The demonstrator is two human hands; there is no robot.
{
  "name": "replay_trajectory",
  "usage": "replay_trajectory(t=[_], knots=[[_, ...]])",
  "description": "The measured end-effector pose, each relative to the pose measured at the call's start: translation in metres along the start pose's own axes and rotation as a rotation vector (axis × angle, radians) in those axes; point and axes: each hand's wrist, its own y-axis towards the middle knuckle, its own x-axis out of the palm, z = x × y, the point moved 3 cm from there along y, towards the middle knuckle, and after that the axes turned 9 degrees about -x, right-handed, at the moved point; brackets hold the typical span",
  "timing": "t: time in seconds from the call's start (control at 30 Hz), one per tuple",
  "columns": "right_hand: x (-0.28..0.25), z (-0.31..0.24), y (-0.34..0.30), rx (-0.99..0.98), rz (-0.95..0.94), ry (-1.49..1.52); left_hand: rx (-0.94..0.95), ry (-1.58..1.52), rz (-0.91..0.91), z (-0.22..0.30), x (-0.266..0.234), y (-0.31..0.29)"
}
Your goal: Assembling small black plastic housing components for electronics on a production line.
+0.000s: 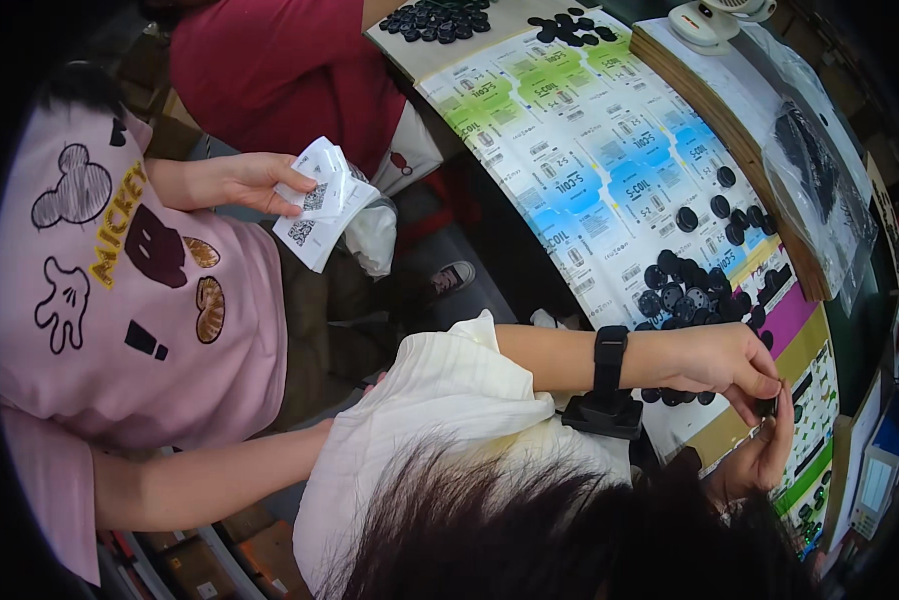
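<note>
My left hand (724, 362) comes in from the middle, with a black strap on the wrist. It meets my right hand (759, 458) at the right side of the table. The fingers of both are closed together around a small dark piece (767, 407), mostly hidden by the fingertips; it could be one of the black discs. Just beyond my left forearm lies a heap of round black discs (684, 290), some with small holes. They rest on printed sheets (579, 150) in white, green and blue that cover the table. Dark hair hides part of my right forearm.
On the left a person in a pink shirt (159, 330) holds white paper slips (321, 205). Another person in dark red (269, 80) sits beyond. More black discs (434, 20) lie at the far end. Stacked boards (729, 130) and a clear plastic bag (819, 190) line the right edge.
</note>
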Motion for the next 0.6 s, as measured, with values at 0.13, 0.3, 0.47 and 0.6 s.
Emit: replay_trajectory(t=[0.13, 0.3, 0.47, 0.6], knots=[[0.001, -0.014, 0.017, -0.136, -0.117, -0.103, -0.008, -0.049, -0.063, 0.008, -0.005, -0.006], [0.006, -0.011, 0.020, -0.044, -0.220, -0.050, -0.018, -0.065, -0.032, 0.012, -0.016, -0.016], [0.002, -0.019, 0.026, 0.106, -0.126, 0.024, 0.037, 0.080, -0.055, 0.024, -0.013, -0.023], [0.022, -0.042, 0.049, -0.121, -0.244, 0.116, 0.151, 0.171, 0.080, 0.042, -0.011, -0.058]])
